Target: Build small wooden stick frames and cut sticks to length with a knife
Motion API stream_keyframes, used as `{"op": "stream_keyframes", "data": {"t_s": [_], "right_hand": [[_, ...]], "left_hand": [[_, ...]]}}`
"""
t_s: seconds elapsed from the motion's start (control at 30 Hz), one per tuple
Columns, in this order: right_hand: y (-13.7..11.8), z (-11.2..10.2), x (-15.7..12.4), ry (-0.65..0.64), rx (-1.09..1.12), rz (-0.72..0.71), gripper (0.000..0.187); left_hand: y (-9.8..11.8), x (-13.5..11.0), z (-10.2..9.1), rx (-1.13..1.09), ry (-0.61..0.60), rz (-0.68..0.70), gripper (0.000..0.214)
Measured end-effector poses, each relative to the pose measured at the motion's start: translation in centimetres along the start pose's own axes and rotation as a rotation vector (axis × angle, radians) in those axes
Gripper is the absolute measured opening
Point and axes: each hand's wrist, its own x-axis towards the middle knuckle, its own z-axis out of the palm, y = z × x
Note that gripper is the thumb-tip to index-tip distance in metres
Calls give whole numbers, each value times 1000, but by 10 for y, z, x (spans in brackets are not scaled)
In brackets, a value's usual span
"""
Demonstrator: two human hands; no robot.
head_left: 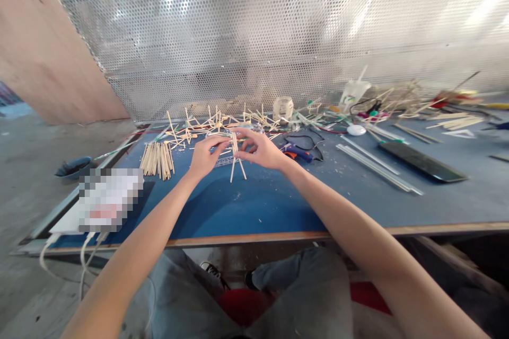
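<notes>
Over the middle of the blue tabletop, several thin wooden sticks (243,169) are held together, two of their lower ends spreading apart. My right hand (260,149) has its thumb and fingers closed around them from the right. From the left, my left hand (207,156) pinches at the same sticks near their upper part; its exact grip is partly hidden. Just behind my hands lies a clear ruler-like strip (225,161). A pile of loose wooden sticks (157,160) lies to the left, and stick assemblies (186,130) stand at the back.
A blue glue gun (298,152) with a black cord lies right of my hands. Farther right are clear glue sticks (377,169) and a dark flat slab (421,160). A jar (282,109) stands before the perforated metal screen (238,47). A white box (66,217) with cables sits front left.
</notes>
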Motion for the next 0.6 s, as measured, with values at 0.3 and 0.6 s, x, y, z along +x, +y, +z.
{"op": "stream_keyframes", "data": {"t_s": [0.3, 0.6], "right_hand": [[1, 1, -1, -16, 51, 28, 73], [2, 0, 0, -7, 12, 3, 72]], "left_hand": [[-2, -1, 0, 7, -10, -20, 20], [-1, -1, 1, -12, -6, -34, 19]]}}
